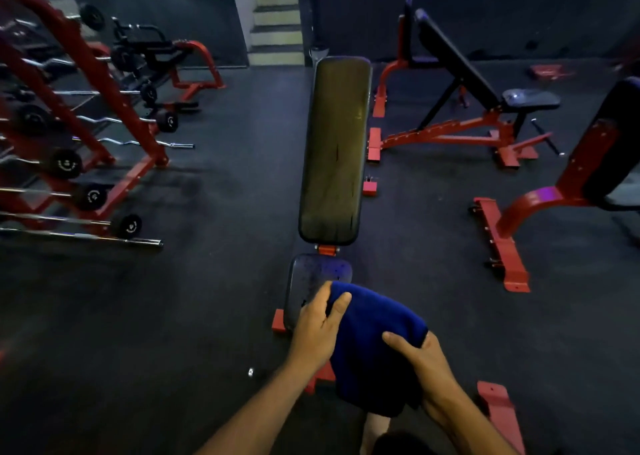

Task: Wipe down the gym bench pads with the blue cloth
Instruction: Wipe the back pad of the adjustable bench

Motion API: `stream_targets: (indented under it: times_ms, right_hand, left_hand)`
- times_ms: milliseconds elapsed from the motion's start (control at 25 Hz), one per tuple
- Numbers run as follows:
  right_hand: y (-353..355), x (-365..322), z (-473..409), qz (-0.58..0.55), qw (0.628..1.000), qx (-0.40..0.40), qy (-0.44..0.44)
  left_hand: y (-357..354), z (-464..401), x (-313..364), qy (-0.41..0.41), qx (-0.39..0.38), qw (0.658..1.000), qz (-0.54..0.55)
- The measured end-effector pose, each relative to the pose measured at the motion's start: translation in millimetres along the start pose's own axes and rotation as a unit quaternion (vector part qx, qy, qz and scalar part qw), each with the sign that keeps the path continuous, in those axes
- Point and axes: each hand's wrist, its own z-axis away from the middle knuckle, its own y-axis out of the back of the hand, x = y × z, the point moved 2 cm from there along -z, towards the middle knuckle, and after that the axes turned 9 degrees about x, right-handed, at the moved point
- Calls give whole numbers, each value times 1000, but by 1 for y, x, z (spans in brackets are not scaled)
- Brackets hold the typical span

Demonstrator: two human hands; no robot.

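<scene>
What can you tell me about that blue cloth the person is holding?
The blue cloth is a deep royal blue, soft and thick-looking like a towel, with no pattern visible. It is bunched and draped, not spread flat. The left hand grips its upper left edge, thumb over the fabric; the right hand pinches its right side. It covers the near end of the small seat pad, and its lower part hangs toward the floor.

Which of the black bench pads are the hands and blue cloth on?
The small seat pad nearest the person, under the blue cloth; the long back pad beyond it lies bare.
</scene>
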Motion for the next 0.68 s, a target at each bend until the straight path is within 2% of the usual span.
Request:
stream_targets:
  times_ms: [160,280,400,600,680]
  right_hand:
    - [3,-56,-94,-30,999,29,4]
    - [8,-107,-156,-34,999,20,25]
    - [10,-151,-200,-36,996,28,73]
    - [5,-206,-259,-47,990,50,121]
    - [1,-225,-284,-45,989,59,129]
  left_hand:
    - [-24,-103,15,-21,25,999,-13]
    - [-31,-175,23,-30,47,998,-12]
    - [-24,-221,28,-46,35,995,-85]
    - [-10,-306,27,-129,68,966,-212]
    - [-9,-342,30,-142,55,957,-247]
